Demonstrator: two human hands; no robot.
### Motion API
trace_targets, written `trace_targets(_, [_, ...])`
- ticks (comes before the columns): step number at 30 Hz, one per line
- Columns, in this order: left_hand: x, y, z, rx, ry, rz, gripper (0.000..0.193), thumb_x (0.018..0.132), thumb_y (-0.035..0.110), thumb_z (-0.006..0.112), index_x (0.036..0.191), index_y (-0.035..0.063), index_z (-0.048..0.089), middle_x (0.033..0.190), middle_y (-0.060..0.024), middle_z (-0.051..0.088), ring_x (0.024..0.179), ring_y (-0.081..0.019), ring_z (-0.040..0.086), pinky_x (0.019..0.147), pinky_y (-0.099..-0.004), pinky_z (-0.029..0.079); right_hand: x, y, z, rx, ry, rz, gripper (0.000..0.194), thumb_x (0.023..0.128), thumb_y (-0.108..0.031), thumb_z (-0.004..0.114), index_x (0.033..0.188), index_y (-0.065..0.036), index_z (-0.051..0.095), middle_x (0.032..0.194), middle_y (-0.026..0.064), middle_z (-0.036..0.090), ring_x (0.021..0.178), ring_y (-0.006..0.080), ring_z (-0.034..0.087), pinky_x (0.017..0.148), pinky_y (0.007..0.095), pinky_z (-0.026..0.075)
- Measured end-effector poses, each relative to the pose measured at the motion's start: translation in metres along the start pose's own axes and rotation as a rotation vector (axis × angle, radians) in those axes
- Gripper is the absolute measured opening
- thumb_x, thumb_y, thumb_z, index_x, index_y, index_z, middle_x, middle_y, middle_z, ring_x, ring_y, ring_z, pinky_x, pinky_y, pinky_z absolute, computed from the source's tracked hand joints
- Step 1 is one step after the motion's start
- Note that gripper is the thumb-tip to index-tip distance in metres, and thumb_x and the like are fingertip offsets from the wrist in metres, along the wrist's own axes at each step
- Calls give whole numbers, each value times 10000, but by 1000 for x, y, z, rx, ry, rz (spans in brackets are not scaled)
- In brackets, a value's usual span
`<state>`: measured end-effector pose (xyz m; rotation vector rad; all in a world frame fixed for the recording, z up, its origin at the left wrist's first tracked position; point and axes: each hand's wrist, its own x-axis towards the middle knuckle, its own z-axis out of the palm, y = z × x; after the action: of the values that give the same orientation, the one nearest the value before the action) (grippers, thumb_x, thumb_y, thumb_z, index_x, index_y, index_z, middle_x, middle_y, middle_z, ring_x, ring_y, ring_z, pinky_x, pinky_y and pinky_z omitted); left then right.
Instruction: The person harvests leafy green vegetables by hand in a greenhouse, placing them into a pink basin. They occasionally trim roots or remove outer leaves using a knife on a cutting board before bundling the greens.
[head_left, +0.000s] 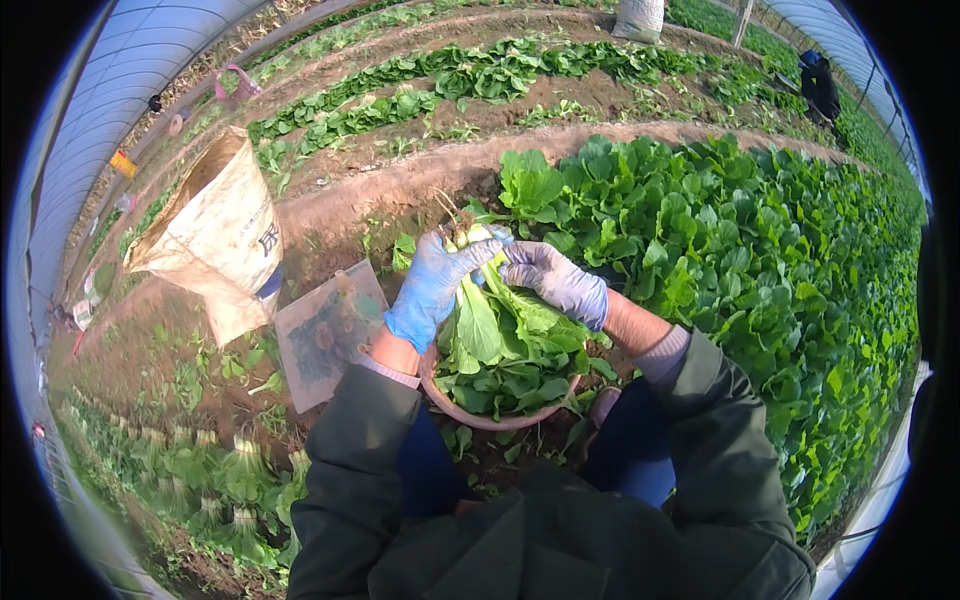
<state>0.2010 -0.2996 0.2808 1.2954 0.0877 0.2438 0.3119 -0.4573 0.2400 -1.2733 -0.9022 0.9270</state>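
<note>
My left hand (439, 277), in a blue glove, is closed around the pale stem ends of a bunch of leafy greens (480, 319); roots with soil stick up above it. My right hand (555, 277), in a paler, soiled glove, has its fingers bent against the right side of the stems; whether it grips any of them I cannot tell. The bunch's leaves hang down over a round pinkish basin (499, 421) between my legs, which holds loose green leaves. A flat, translucent plastic sheet or board (322, 337) lies on the soil left of the basin.
An upright white woven sack (225, 232) stands at left, its mouth open. Dense leafy greens (712, 247) grow at right. Tied bundles of greens (244, 469) lie at lower left. Another person (819, 86) in dark clothes is at the far upper right. Another sack (639, 19) stands at the top.
</note>
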Motion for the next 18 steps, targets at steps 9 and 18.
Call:
trace_targets(9, [8, -16, 8, -37, 173, 103, 216, 867, 36, 637, 1065, -47, 633, 1020, -119, 676, 893, -169, 651, 802, -287, 527, 8, 15, 22, -344, 70, -242, 475, 953, -258, 563, 1334, -12, 423, 1185, 119, 587, 1075, 164, 512, 973, 308, 396])
trace_targets(18, [1, -14, 2, -178, -92, 62, 354, 947, 119, 531, 1219, -101, 482, 1148, -239, 600, 1081, -326, 601, 934, -419, 500, 3, 13, 11, -133, -90, -80, 378, 953, -187, 569, 1288, -23, 503, 1170, 57, 601, 1055, 124, 515, 960, 293, 412])
